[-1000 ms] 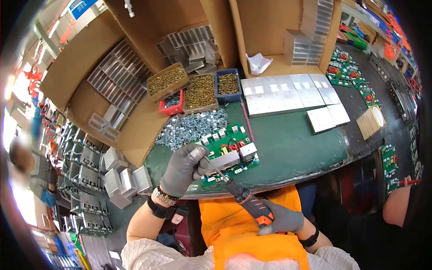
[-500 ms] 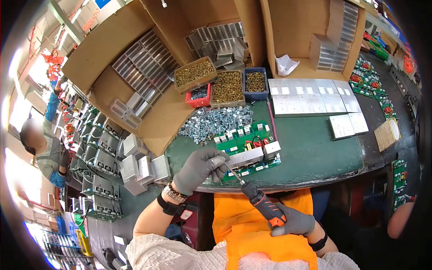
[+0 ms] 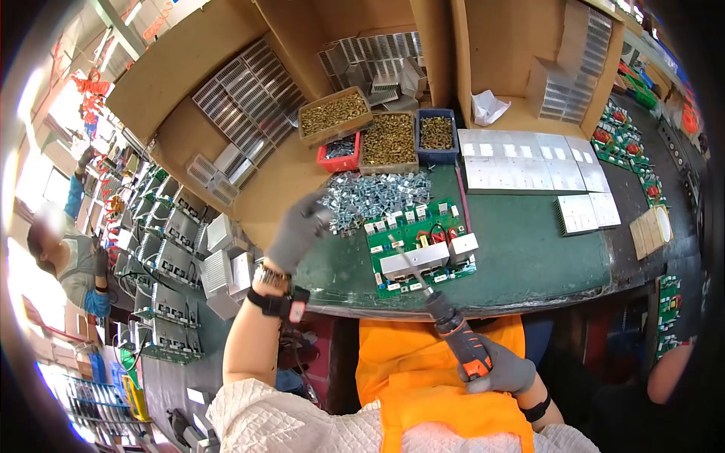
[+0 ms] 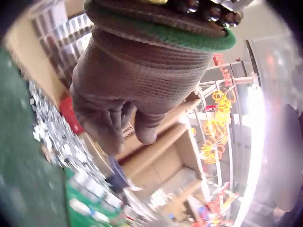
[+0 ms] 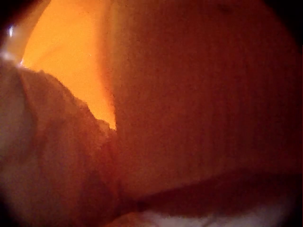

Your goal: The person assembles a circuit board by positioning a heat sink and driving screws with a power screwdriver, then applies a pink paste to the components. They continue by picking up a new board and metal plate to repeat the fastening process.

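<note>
My gloved left hand point(image 3: 298, 230) hovers at the left edge of a pile of small silvery metal clips point(image 3: 377, 195). In the left wrist view its fingers point(image 4: 106, 135) hang loosely bent, and nothing shows between them. Low in front of the orange apron, my gloved right hand point(image 3: 504, 370) grips a black and orange electric screwdriver point(image 3: 461, 340). Its long thin bit slants up and left over a green circuit board point(image 3: 411, 219). The board lies on the green mat and carries a grey metal block point(image 3: 415, 261), wires and white parts. Orange cloth and dark blur fill the right wrist view.
Bins of brass-coloured screws point(image 3: 389, 140) and a red bin point(image 3: 338, 153) stand behind the clips. Flat metal heatsinks point(image 3: 521, 174) lie to the right. Cardboard boxes point(image 3: 498, 45) wall the back. Finned heatsinks point(image 3: 219, 272) sit at left, where another person stands farther off.
My left hand has left the screwdriver bit and moved up and left to the clip pile. The screwdriver has shifted slightly right, its bit now uncovered above the board.
</note>
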